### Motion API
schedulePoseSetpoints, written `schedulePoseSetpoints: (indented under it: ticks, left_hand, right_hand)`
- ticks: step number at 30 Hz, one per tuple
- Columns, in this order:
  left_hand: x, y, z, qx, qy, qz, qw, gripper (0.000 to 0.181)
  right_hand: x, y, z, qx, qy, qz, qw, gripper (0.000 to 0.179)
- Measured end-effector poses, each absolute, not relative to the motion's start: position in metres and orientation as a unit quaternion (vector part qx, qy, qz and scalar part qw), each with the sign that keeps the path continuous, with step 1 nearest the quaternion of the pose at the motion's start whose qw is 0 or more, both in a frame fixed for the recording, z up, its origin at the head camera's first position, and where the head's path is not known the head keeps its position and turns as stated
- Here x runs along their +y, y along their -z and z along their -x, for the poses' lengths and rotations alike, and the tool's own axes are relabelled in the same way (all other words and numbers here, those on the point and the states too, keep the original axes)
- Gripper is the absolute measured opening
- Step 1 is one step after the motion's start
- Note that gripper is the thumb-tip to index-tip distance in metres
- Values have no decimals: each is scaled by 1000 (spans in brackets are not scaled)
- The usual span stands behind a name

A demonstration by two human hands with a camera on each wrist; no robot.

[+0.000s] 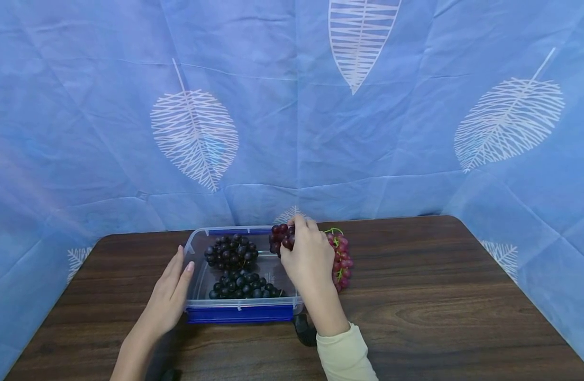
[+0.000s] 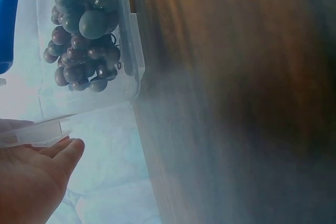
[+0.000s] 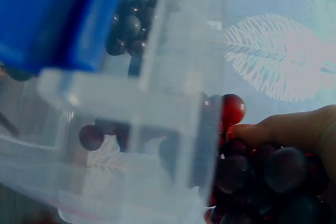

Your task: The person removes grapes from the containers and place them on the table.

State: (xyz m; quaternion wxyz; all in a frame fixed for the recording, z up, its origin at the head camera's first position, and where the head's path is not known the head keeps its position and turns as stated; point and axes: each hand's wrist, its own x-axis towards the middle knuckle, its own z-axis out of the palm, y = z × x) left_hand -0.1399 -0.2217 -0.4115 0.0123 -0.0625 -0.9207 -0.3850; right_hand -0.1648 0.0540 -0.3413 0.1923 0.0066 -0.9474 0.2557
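A clear plastic container (image 1: 244,304) with blue side clips stands on the table. Inside lie two bunches of dark grapes, a back one (image 1: 231,252) and a front one (image 1: 244,286). Against the container's left wall rests my left hand (image 1: 162,302), fingers straight; the left wrist view shows its fingers at the wall's outer side. My right hand (image 1: 312,263) holds a dark red grape bunch (image 1: 281,236) over the container's right end. In the right wrist view a thumb (image 3: 294,128) presses on those grapes (image 3: 281,174). The palm side is partly hidden.
To the right of the container lies a pinkish-red grape bunch (image 1: 341,260) with green stems, partly behind my right hand. A black object (image 1: 304,330) shows under my right forearm. Behind the brown wooden table (image 1: 439,296) hangs a blue cloth (image 1: 292,132).
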Motion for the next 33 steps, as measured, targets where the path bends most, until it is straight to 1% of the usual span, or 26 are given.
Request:
schedulePoseSetpoints:
  ticks: [5,9,17,26,33]
  left_hand:
    - [-222,411,139,-921,384,61,15,73]
    - [-221,411,139,-922,381,59,15,74]
    - [-221,412,140,-922,382,56,10,75]
    - [-221,411,139,-923,380,55,8,76]
    - [-221,411,140,-924,378,53,6,76]
  right_hand:
    - [60,337,163,-935,-273,-4,228,42]
    - [68,336,163,-926,-287,4,245,40]
    - [90,334,167,-920,-298,33,253,40]
    - [111,331,169,-913,-307,43,266,42]
    - [119,327,169,-902,-316,46,291,42]
